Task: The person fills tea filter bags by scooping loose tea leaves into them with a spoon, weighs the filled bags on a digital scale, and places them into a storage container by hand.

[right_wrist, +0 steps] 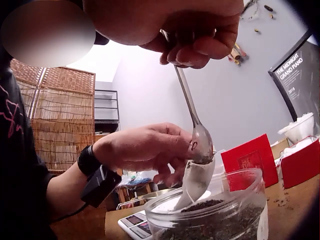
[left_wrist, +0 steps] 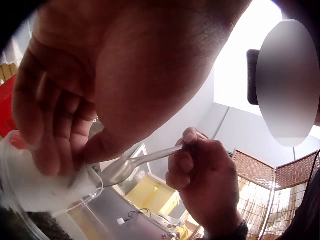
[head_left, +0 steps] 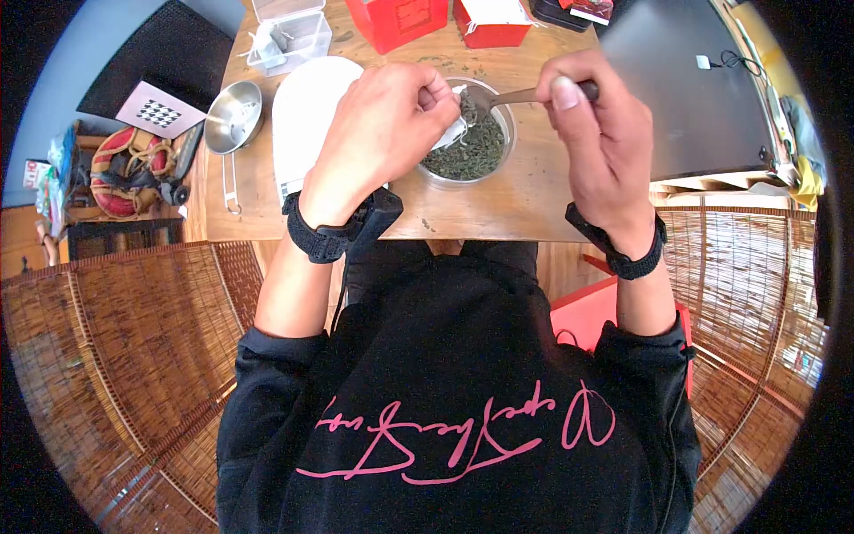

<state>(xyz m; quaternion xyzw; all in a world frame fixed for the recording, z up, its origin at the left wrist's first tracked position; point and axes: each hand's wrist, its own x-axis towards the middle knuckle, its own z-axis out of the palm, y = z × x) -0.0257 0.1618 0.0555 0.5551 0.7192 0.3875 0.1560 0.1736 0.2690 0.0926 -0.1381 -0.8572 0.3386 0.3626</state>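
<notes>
"Pinching the small white fabric pouch (right_wrist: 194, 186) with the left hand (head_left: 378, 120), upper centre of the head view?"

"Yes, over the clear round tub (head_left: 511, 149). Gripping the shiny long-handled spoon (right_wrist: 202, 142) in the right hand (head_left: 609, 147); steady at the pouch's lip, tip slowly."

We see a smooth, glossy clear plastic tub (head_left: 510, 158) and, at far left, a clear plastic box (head_left: 307, 40). The spoon (right_wrist: 201, 142) looks smooth and shiny, the small bag (right_wrist: 196, 181) matt and thin, the tabletop (head_left: 253, 191) wooden, the near-left pan (head_left: 233, 118) shiny metal.
</notes>
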